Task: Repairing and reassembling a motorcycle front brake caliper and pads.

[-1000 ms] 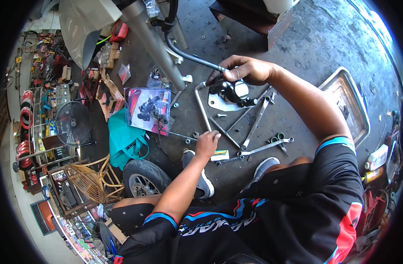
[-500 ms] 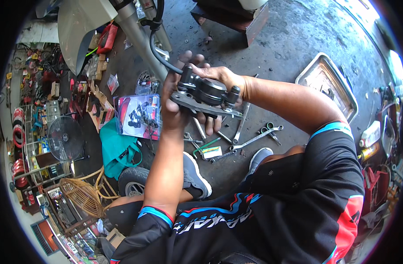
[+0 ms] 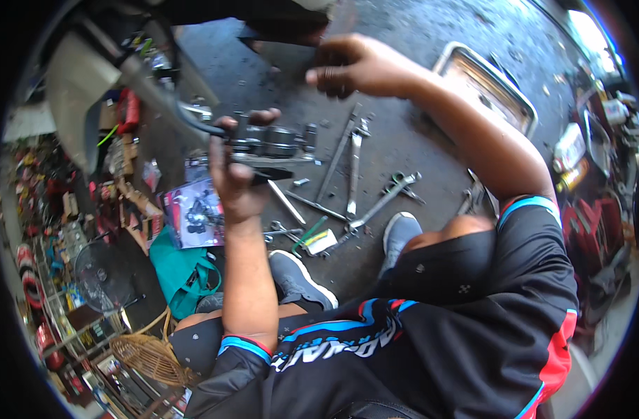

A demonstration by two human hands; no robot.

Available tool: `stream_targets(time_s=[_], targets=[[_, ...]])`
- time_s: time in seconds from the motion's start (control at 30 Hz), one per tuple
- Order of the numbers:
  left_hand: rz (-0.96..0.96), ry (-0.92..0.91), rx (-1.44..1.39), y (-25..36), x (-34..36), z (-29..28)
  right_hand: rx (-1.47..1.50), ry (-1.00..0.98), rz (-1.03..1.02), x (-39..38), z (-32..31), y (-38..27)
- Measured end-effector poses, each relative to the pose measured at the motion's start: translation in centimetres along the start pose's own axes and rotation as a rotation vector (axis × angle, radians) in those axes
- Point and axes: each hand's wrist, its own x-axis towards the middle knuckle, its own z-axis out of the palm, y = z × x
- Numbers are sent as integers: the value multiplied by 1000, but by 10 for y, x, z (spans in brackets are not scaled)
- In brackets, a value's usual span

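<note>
Right hand off the caliper

Right hand (image 3: 358,66) has let go and lifted away, fingers curled on nothing. Left hand (image 3: 237,183) alone grips the black brake caliper (image 3: 274,143), raised over the concrete floor (image 3: 410,140). Wrenches (image 3: 353,171) lie below; metal tray (image 3: 487,84) right.

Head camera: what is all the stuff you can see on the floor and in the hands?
metal part with a black hose: one, dark grey, held up in the left hand
wrenches: several, silver, spread on the concrete floor
pliers: one, green grips, among the wrenches
packet: one, purple and red, on the floor at left
bag: one, teal, below the packet
tray: one, metal, upper right
basket: one, wicker, lower left
fan: one, dark, far left
shoes: two, grey, by the tools
left hand: gripping the part
right hand: raised, holds nothing I can see
</note>
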Motion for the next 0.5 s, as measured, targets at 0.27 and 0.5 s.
stream_targets(time_s=[0.27,0.5], targets=[[-5,-116,289,-4,10,-21,300,682,279,-120,-7,136],[-40,-128,307,-9,8,-42,-432,1058,322,-205,6,162]])
